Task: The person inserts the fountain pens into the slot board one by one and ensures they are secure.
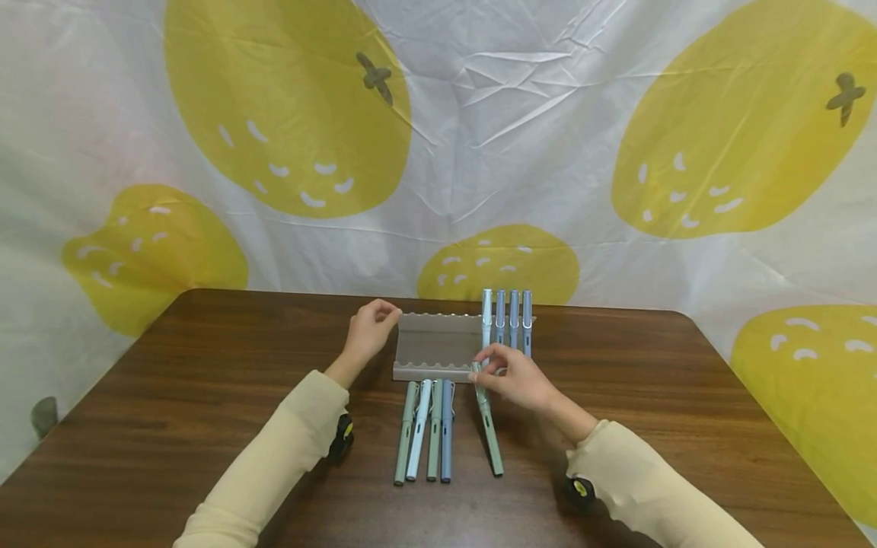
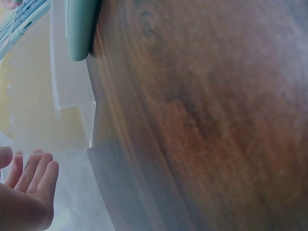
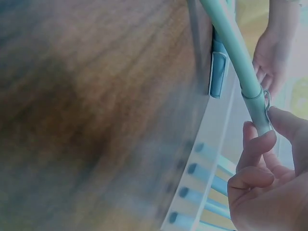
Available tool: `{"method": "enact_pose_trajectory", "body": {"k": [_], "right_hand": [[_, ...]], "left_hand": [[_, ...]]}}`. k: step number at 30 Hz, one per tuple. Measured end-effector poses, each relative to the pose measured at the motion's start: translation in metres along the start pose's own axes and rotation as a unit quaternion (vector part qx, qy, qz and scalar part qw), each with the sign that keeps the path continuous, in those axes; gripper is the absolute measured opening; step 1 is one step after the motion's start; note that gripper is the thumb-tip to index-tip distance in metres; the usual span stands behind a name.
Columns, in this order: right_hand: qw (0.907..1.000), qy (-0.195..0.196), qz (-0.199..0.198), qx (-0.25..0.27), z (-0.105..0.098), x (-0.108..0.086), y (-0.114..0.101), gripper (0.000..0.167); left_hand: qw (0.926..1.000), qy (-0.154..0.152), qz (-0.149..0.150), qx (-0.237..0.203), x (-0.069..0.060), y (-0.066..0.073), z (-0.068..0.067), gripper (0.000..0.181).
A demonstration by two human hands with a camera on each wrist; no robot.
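A clear pen rack with scalloped edges stands on the table. My left hand pinches its back left corner between thumb and forefinger; the other fingers are extended in the left wrist view. At the rack's front edge, my right hand pinches a green pen near the clip end of its cap. The pen slants toward me, its other end low over the table. In the rack's right part lie a pale blue pen and three blue pens, side by side, their lower parts partly behind my right hand.
In front of the rack lie two green pens, a pale blue pen and a dark blue pen in a row. The brown wooden table ends at a fruit-print cloth behind.
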State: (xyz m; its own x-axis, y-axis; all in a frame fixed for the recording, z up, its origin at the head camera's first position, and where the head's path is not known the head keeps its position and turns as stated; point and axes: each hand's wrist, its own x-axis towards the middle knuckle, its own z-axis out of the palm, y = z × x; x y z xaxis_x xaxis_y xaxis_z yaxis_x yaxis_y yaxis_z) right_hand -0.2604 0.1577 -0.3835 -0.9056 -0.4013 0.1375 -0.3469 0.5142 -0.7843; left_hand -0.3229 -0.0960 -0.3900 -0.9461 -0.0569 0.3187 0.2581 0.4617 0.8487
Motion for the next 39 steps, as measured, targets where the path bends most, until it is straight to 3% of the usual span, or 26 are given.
{"method": "enact_pose_trajectory", "body": {"k": [11,19,39], "right_hand": [[0.9996,0.025,0.002,0.013,-0.012,0.01,-0.008,0.027],[0.9988,0.045,-0.019,0.005,-0.018,0.017,-0.01,0.025],[0.9974,0.07,-0.011,-0.012,-0.031,0.033,-0.023,0.026]], "left_hand": [[0.9994,-0.015,-0.024,0.018,-0.004,0.01,-0.002,0.021],[0.9995,-0.015,-0.02,0.018,-0.004,0.011,-0.003,0.021],[0.9994,-0.016,-0.021,0.02,-0.004,0.011,-0.003,0.021]]}}
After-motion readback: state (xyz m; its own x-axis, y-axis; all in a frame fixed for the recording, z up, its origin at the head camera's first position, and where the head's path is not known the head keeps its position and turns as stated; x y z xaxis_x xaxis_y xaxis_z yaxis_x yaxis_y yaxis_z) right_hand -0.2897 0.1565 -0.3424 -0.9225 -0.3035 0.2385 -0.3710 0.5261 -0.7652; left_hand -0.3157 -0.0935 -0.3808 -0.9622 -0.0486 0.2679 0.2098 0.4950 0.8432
